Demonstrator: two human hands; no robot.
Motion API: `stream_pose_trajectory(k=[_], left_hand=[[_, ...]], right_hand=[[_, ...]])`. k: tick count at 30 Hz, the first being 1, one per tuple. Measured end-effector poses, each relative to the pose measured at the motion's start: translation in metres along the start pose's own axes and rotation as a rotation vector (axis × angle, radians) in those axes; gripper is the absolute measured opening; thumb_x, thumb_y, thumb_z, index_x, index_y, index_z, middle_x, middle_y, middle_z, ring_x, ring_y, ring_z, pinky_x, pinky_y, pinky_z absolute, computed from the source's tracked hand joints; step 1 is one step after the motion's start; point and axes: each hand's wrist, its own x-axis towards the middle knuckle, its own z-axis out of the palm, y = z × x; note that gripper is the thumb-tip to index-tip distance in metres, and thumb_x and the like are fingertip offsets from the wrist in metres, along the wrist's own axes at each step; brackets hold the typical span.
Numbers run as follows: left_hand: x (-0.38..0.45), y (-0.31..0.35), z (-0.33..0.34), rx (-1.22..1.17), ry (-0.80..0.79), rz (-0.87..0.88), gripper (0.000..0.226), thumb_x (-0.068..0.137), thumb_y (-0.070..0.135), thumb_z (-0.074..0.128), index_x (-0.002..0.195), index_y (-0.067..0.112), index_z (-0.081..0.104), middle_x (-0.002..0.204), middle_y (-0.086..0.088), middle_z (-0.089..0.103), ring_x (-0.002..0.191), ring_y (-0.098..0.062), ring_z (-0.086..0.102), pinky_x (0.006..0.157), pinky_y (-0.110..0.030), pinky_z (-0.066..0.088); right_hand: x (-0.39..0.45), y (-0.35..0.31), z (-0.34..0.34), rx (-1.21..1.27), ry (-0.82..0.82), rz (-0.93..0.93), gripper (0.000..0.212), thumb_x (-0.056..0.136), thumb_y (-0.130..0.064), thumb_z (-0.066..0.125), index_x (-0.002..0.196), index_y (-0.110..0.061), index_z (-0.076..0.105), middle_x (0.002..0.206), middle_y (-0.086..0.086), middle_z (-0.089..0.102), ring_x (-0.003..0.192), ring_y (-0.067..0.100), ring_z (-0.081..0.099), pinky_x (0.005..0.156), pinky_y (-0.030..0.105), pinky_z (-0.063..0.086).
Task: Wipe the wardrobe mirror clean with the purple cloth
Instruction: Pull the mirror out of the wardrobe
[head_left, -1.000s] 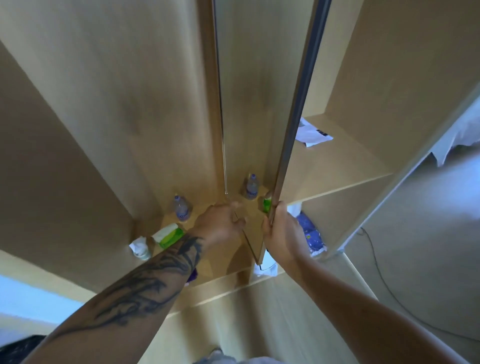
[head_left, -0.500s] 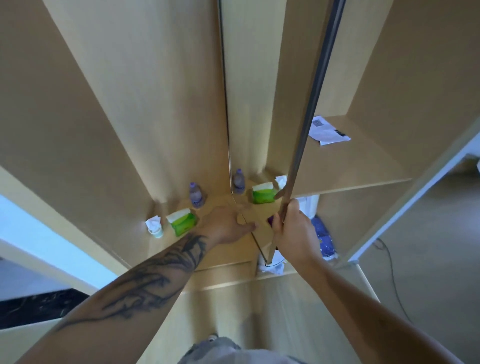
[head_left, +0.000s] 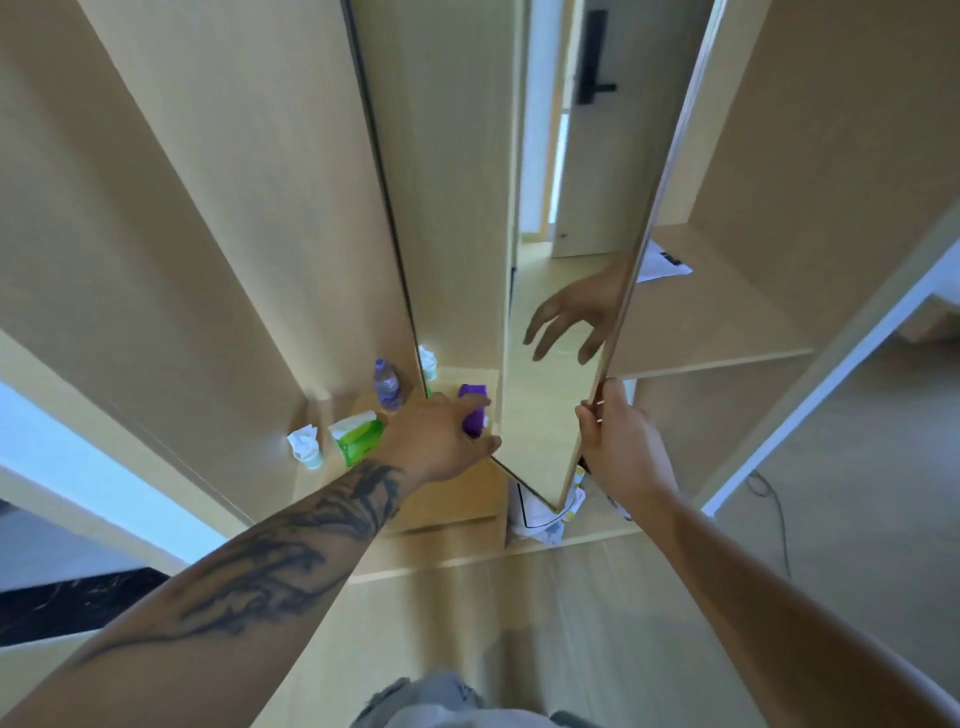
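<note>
1. Head view: the wardrobe mirror (head_left: 566, 291) is a tall, narrow panel swung out from the pale wooden wardrobe (head_left: 208, 208); it reflects a doorway and a hand
2. The right hand (head_left: 618, 441) has its grip curled round the mirror's outer edge, near the lower corner
3. The purple cloth (head_left: 474, 410) lies on the wardrobe shelf (head_left: 457, 499), just left of the mirror's foot
4. The left hand (head_left: 441, 436) reaches over the cloth, fingers spread and loose, holding nothing
5. A water bottle (head_left: 387, 384), a green tissue pack (head_left: 358, 439) and a small cup (head_left: 306, 449) stand left of the cloth
6. Open floor (head_left: 857, 493) lies right of the wardrobe
</note>
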Motion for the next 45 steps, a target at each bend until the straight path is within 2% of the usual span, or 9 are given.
stream_pose_trajectory(k=[6,13,22,25,31,35,37,40,45], left_hand=[[0.025,-0.014,-0.027,-0.005,0.03,-0.011,0.068,0.087,0.075,0.056,0.148,0.048,0.041,0.138,-0.005,0.054,0.132,-0.029,0.05,0.105,-0.045,0.047],[0.045,-0.034,-0.056,-0.002,0.093,-0.01,0.076,0.085,0.078,0.053,0.152,0.047,0.033,0.146,-0.003,0.053,0.134,-0.028,0.051,0.108,-0.049,0.044],[0.047,-0.046,-0.08,-0.034,0.467,-0.008,0.053,0.086,0.062,0.062,0.131,0.039,0.047,0.129,0.003,0.058,0.116,-0.026,0.061,0.092,-0.043,0.044],[0.044,-0.051,-0.083,-0.072,0.566,-0.06,0.053,0.085,0.063,0.065,0.127,0.036,0.048,0.119,0.004,0.058,0.108,-0.025,0.062,0.091,-0.044,0.044],[0.038,-0.064,-0.086,-0.247,0.761,-0.201,0.057,0.082,0.055,0.077,0.114,0.019,0.046,0.105,0.001,0.052,0.095,-0.033,0.063,0.084,-0.046,0.049],[0.041,-0.066,-0.095,-0.438,0.679,-0.273,0.081,0.079,0.058,0.082,0.136,0.019,0.04,0.116,0.002,0.058,0.106,-0.032,0.065,0.096,-0.052,0.05],[0.044,-0.065,-0.097,-0.431,0.604,-0.252,0.081,0.081,0.061,0.078,0.14,0.022,0.04,0.103,0.008,0.059,0.107,-0.032,0.066,0.096,-0.05,0.05],[0.044,-0.062,-0.095,-0.399,0.554,-0.278,0.066,0.084,0.067,0.072,0.127,0.024,0.044,0.079,0.021,0.047,0.092,-0.026,0.062,0.097,-0.048,0.046],[0.041,-0.06,-0.092,-0.345,0.575,-0.306,0.055,0.086,0.073,0.063,0.106,0.03,0.035,0.074,0.017,0.052,0.081,-0.02,0.051,0.105,-0.054,0.035]], right_hand=[[0.021,0.009,-0.018,0.002,0.018,0.018,0.013,0.107,-0.023,0.053,0.101,-0.013,0.047,0.104,0.008,0.076,0.097,0.041,0.068,0.073,0.043,0.052],[0.059,0.026,-0.029,-0.035,0.013,0.057,0.009,0.103,-0.031,0.059,0.102,-0.025,0.051,0.1,0.003,0.078,0.094,0.032,0.072,0.079,0.044,0.057],[0.101,0.028,-0.04,-0.066,0.004,0.064,0.005,0.099,-0.021,0.066,0.102,-0.018,0.065,0.091,0.01,0.077,0.093,0.035,0.07,0.08,0.043,0.055],[0.107,0.028,-0.041,-0.069,-0.014,0.044,0.002,0.1,-0.019,0.066,0.101,-0.017,0.066,0.08,0.002,0.073,0.087,0.034,0.069,0.072,0.035,0.046],[0.115,0.025,-0.043,-0.047,-0.021,0.056,0.01,0.098,-0.014,0.067,0.095,-0.023,0.066,0.086,0.004,0.076,0.082,0.027,0.067,0.071,0.03,0.041],[0.122,0.025,-0.039,-0.011,-0.005,0.131,0.004,0.098,-0.019,0.067,0.097,-0.021,0.07,0.088,0.003,0.077,0.087,0.029,0.07,0.071,0.031,0.047],[0.127,0.021,-0.035,-0.022,0.02,0.172,0.011,0.099,-0.022,0.065,0.101,-0.013,0.07,0.091,0.01,0.075,0.09,0.034,0.066,0.072,0.034,0.048],[0.132,0.011,-0.03,-0.038,0.016,0.211,0.02,0.103,-0.026,0.06,0.107,-0.009,0.069,0.095,0.012,0.071,0.089,0.032,0.059,0.074,0.035,0.044],[0.14,0.0,-0.028,-0.078,-0.04,0.251,0.029,0.107,-0.035,0.053,0.119,-0.01,0.062,0.108,0.015,0.067,0.102,0.038,0.062,0.077,0.035,0.042]])
